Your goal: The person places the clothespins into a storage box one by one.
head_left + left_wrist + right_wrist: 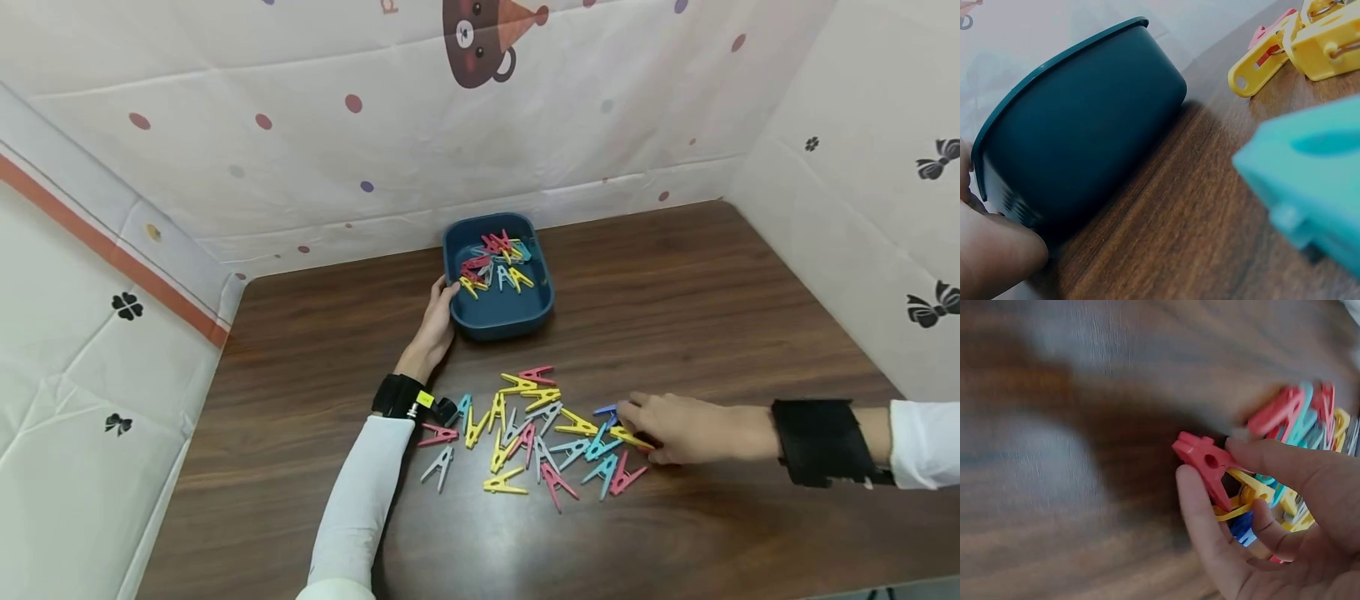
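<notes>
My left hand (435, 327) grips the near left side of a dark blue plastic basket (498, 315), fingers at the rim and thumb low against its wall. Several red, yellow, blue and grey clothespins lie inside it. At the right edge of a loose spread of clothespins, my right hand (678, 427) reaches down. Its thumb and a finger pinch a red clothespin (1207, 464), seen in the right wrist view. A yellow clothespin (628, 437) lies right beside the fingertips, a dark blue one (604, 410) just behind.
Many more clothespins lie on the brown wooden table (315, 367), such as a grey one (439, 467) and a yellow one (506, 482). A light blue clothespin (1310, 169) sits near the left wrist. Patterned white sheets (300, 183) close off the back and sides.
</notes>
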A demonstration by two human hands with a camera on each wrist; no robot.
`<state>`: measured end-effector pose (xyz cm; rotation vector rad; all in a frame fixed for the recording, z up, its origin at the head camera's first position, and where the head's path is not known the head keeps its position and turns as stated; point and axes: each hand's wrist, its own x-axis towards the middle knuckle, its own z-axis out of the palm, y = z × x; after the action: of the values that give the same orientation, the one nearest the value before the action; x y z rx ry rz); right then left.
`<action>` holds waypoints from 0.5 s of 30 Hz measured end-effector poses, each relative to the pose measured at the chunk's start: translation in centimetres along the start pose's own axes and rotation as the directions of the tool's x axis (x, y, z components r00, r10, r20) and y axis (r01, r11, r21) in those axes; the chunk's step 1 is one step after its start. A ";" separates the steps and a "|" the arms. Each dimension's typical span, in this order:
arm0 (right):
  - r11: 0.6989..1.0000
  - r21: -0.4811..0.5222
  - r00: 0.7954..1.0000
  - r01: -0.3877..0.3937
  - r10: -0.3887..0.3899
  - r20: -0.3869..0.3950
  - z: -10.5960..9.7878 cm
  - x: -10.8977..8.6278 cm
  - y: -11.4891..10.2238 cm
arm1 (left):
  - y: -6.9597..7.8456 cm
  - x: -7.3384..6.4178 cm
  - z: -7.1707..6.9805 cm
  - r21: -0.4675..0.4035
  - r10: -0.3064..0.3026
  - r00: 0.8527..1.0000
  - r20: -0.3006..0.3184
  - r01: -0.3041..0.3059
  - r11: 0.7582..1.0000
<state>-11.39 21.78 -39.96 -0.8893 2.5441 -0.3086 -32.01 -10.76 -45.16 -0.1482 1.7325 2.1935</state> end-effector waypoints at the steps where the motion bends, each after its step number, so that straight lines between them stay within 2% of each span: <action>1: 1.000 0.016 1.000 -0.001 0.001 0.003 -0.3 0.3 0.2 | 0.0 0.0 0.1 -0.001 0.000 1.000 0.000 0.000 1.000; 6: 0.996 0.085 0.997 -0.033 0.027 0.069 -1.8 1.3 0.5 | -0.2 0.0 0.5 -0.001 -0.012 1.000 -0.009 0.012 1.000; 9: 0.997 0.064 0.994 -0.052 0.046 0.094 -3.5 1.8 0.2 | -0.2 -0.1 0.5 0.005 -0.009 1.000 -0.010 0.009 1.000; 12: 1.000 -0.006 0.998 -0.018 0.018 0.063 -6.6 2.5 -0.2 | -0.2 -0.2 0.2 0.003 -0.001 1.000 -0.016 0.001 1.000; 15: 0.998 -0.060 1.000 0.026 -0.026 -0.002 -11.1 4.1 -0.7 | -0.1 -0.4 -0.2 -0.002 0.006 1.000 -0.029 -0.006 1.000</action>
<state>-19.02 19.36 -31.18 -0.9460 2.5578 -0.2421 -31.67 -11.06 -45.17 -0.1764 1.7480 2.2083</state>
